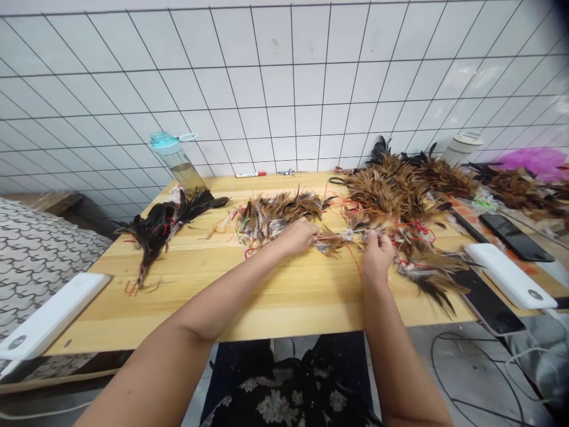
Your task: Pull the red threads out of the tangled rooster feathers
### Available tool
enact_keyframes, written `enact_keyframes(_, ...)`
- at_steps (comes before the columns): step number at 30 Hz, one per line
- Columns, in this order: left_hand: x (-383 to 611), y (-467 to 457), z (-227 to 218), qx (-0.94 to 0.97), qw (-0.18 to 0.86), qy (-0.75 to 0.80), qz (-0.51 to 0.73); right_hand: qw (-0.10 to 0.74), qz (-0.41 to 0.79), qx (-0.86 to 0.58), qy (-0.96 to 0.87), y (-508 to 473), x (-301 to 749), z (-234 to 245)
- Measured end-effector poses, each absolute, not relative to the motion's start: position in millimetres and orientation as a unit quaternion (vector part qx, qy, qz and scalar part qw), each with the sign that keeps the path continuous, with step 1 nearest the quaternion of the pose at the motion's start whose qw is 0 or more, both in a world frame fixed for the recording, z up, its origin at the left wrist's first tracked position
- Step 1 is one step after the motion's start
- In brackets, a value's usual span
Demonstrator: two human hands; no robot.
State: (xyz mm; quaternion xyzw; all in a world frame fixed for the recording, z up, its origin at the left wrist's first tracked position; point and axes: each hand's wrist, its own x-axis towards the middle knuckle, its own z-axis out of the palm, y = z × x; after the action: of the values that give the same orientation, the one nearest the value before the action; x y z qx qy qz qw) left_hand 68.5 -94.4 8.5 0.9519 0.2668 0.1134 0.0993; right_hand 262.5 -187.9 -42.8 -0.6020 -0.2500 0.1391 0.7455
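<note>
My left hand (299, 235) is closed round the stem end of a small bunch of brown feathers (332, 242) lying on the wooden table (275, 296). My right hand (377, 252) pinches the other side of that bunch, fingers pressed together near red threads. A pile of brown feathers (280, 214) lies just behind my left hand. A bigger heap of brown feathers (395, 193) with red ties spreads behind and to the right of my right hand.
A bundle of black feathers (166, 222) lies at the left, a clear water bottle (178, 163) behind it. White power banks (511, 276) (48, 314) sit at both table ends, phones (515, 237) at right. A red marker (250, 174) lies by the tiled wall.
</note>
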Motion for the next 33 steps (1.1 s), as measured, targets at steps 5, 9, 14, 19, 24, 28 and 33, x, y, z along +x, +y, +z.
enact_keyframes(5, 64.9, -67.6, 68.7, 0.919, 0.077, 0.307, 0.235, 0.738, 0.144, -0.602, -0.266, -188.8, 259.8, -43.0)
enact_keyframes(9, 61.0, -46.4, 115.1, 0.888, 0.072, 0.342, 0.300, 0.730, 0.141, -0.608, -0.279, -189.6, 258.2, -44.9)
enact_keyframes(14, 55.4, -23.1, 139.4, 0.790, 0.203, 0.384, 0.432, 0.724, 0.156, -0.608, -0.285, -190.8, 257.1, -44.1)
enact_keyframes(19, 37.0, -8.3, 133.1, 0.762, 0.201, 0.401, 0.468, 0.718, 0.165, -0.613, -0.284, -191.5, 254.4, -41.1)
enact_keyframes(24, 32.2, -46.1, 106.9, 0.840, 0.057, 0.387, 0.376, 0.715, 0.184, -0.614, -0.281, -192.6, 251.0, -38.4)
enact_keyframes(28, 44.8, -94.9, 79.9, 0.890, -0.019, 0.297, 0.346, 0.698, 0.190, -0.623, -0.297, -194.3, 248.9, -35.2)
enact_keyframes(33, 45.2, -113.6, 51.1, 0.914, -0.007, 0.276, 0.297, 0.680, 0.192, -0.635, -0.311, -195.0, 246.7, -33.0)
